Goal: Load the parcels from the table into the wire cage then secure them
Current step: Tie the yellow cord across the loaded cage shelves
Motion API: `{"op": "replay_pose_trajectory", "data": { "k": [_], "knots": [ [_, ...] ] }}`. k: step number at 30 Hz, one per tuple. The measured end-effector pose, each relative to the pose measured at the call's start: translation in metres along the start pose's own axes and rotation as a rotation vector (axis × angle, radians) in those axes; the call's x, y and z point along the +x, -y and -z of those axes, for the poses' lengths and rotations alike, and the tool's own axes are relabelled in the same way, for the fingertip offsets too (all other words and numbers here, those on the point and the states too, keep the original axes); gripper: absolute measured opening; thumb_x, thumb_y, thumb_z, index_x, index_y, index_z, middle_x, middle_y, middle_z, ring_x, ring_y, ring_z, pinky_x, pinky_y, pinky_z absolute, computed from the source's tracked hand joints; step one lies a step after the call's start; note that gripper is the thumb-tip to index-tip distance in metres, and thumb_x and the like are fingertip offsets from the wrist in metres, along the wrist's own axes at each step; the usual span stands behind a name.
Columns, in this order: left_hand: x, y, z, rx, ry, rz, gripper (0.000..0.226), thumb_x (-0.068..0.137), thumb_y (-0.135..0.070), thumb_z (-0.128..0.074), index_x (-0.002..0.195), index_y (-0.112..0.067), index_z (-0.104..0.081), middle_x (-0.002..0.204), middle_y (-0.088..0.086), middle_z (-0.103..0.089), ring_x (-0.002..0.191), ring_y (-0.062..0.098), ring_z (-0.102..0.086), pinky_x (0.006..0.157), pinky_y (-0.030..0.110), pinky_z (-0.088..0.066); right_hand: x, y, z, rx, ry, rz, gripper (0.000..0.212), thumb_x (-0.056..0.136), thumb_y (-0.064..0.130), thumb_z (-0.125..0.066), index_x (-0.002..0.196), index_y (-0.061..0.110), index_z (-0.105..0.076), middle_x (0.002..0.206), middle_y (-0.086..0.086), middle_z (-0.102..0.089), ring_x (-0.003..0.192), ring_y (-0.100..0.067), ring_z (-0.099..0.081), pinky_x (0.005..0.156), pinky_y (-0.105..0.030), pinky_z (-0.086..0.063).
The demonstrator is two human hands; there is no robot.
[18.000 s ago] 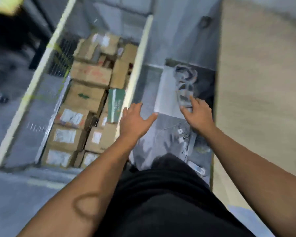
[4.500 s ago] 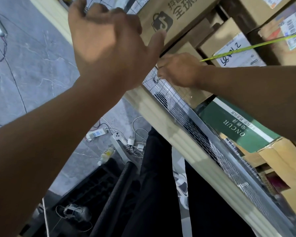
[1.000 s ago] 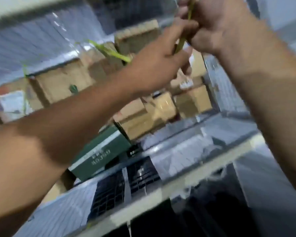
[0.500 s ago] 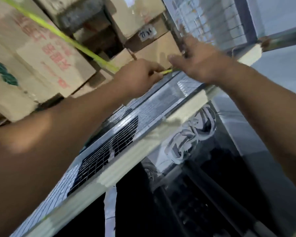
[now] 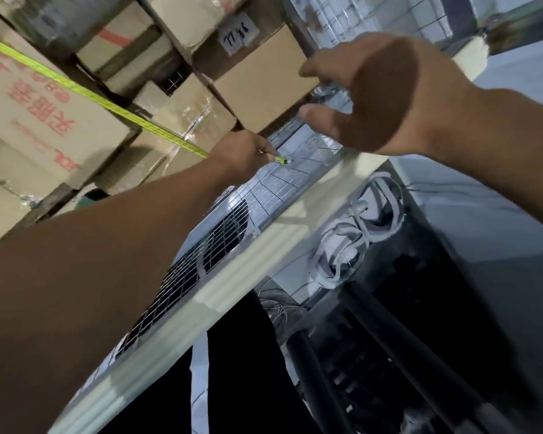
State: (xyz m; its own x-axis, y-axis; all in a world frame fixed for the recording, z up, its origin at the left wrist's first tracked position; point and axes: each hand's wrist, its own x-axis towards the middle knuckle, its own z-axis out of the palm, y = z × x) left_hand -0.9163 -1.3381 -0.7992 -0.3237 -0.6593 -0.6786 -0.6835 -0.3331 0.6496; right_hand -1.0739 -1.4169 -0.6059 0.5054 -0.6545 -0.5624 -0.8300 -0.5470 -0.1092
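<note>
Several cardboard parcels (image 5: pixel 264 86) are stacked inside the wire cage (image 5: pixel 220 233). A yellow-green strap (image 5: pixel 85 92) runs taut across their faces from the upper left. My left hand (image 5: pixel 242 155) pinches the strap's end against the cage's wire mesh side, and a short tip of strap pokes out past its fingers. My right hand (image 5: pixel 376 95) hovers just above and to the right, fingers spread and loosely bent, holding nothing; whether it touches the mesh I cannot tell.
The cage's pale frame rail (image 5: pixel 232 286) runs diagonally across the view. A coil of white cable (image 5: pixel 351 245) lies on a dark surface beside the cage. Black bars and my dark trousers (image 5: pixel 248 371) fill the lower middle.
My right hand has let go of the mesh by the strap end and lifted away with fingers spread. My left hand still pinches the strap at the mesh.
</note>
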Motion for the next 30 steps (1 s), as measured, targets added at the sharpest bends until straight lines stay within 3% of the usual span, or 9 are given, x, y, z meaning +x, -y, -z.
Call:
{"op": "replay_pose_trajectory", "data": {
  "k": [3, 7, 12, 16, 21, 25, 30],
  "knots": [
    [0.003, 0.002, 0.001, 0.055, 0.032, -0.103, 0.025, 0.097, -0.027, -0.072, 0.121, -0.021, -0.078, 0.102, 0.008, -0.072, 0.096, 0.024, -0.065, 0.077, 0.019, -0.037, 0.002, 0.001, -0.008, 0.014, -0.061, -0.014, 0.07, 0.091, 0.069, -0.03, 0.144, 0.027, -0.05, 0.133, -0.005, -0.066, 0.122, -0.031, -0.06, 0.096, -0.047, -0.052],
    [0.004, 0.001, -0.005, 0.148, -0.051, -0.181, 0.026, 0.103, -0.031, -0.063, 0.12, -0.017, -0.076, 0.11, 0.017, -0.068, 0.104, 0.038, -0.063, 0.087, 0.039, -0.049, 0.001, 0.002, -0.008, 0.068, -0.164, -0.057, 0.066, 0.093, 0.065, -0.031, 0.142, 0.027, -0.054, 0.126, -0.006, -0.069, 0.116, -0.033, -0.063, 0.091, -0.047, -0.053],
    [-0.002, 0.01, -0.014, 0.048, -0.171, -0.158, 0.025, 0.105, -0.026, -0.06, 0.121, -0.014, -0.075, 0.113, 0.015, -0.073, 0.104, 0.034, -0.067, 0.089, 0.041, -0.053, -0.004, 0.003, -0.01, -0.026, -0.22, -0.116, 0.061, 0.098, 0.055, -0.029, 0.136, 0.017, -0.058, 0.115, -0.014, -0.067, 0.109, -0.037, -0.06, 0.09, -0.048, -0.049],
    [-0.013, 0.019, -0.025, 0.032, -0.182, -0.097, 0.026, 0.104, -0.023, -0.061, 0.126, -0.016, -0.074, 0.119, 0.014, -0.072, 0.107, 0.033, -0.066, 0.089, 0.037, -0.052, -0.008, 0.005, -0.016, -0.063, -0.233, -0.194, 0.058, 0.104, 0.055, -0.031, 0.129, 0.013, -0.062, 0.11, -0.021, -0.069, 0.098, -0.04, -0.063, 0.101, -0.046, -0.043],
    [-0.014, 0.016, -0.026, 0.026, -0.193, -0.074, 0.026, 0.103, -0.024, -0.061, 0.124, -0.018, -0.075, 0.117, 0.011, -0.073, 0.104, 0.03, -0.067, 0.087, 0.036, -0.052, -0.013, 0.007, -0.021, 0.029, -0.18, -0.129, 0.067, 0.099, 0.07, -0.032, 0.143, 0.026, -0.057, 0.13, -0.009, -0.07, 0.123, -0.028, -0.064, 0.124, -0.045, -0.022],
    [-0.01, 0.012, -0.021, 0.113, -0.161, -0.164, 0.026, 0.105, -0.025, -0.059, 0.122, -0.016, -0.075, 0.117, 0.014, -0.071, 0.107, 0.034, -0.066, 0.09, 0.042, -0.051, -0.014, 0.009, -0.025, 0.029, -0.229, -0.114, 0.067, 0.097, 0.07, -0.032, 0.143, 0.028, -0.058, 0.127, -0.008, -0.071, 0.119, -0.029, -0.065, 0.12, -0.045, -0.03],
    [0.007, -0.012, -0.023, 0.179, -0.148, -0.217, 0.024, 0.103, -0.027, -0.06, 0.119, -0.017, -0.077, 0.118, 0.012, -0.072, 0.108, 0.032, -0.066, 0.094, 0.036, -0.049, -0.014, 0.009, -0.027, 0.059, -0.299, -0.142, 0.066, 0.097, 0.067, -0.033, 0.14, 0.027, -0.061, 0.123, -0.006, -0.072, 0.117, -0.03, -0.064, 0.102, -0.041, -0.045]
  ]
}}
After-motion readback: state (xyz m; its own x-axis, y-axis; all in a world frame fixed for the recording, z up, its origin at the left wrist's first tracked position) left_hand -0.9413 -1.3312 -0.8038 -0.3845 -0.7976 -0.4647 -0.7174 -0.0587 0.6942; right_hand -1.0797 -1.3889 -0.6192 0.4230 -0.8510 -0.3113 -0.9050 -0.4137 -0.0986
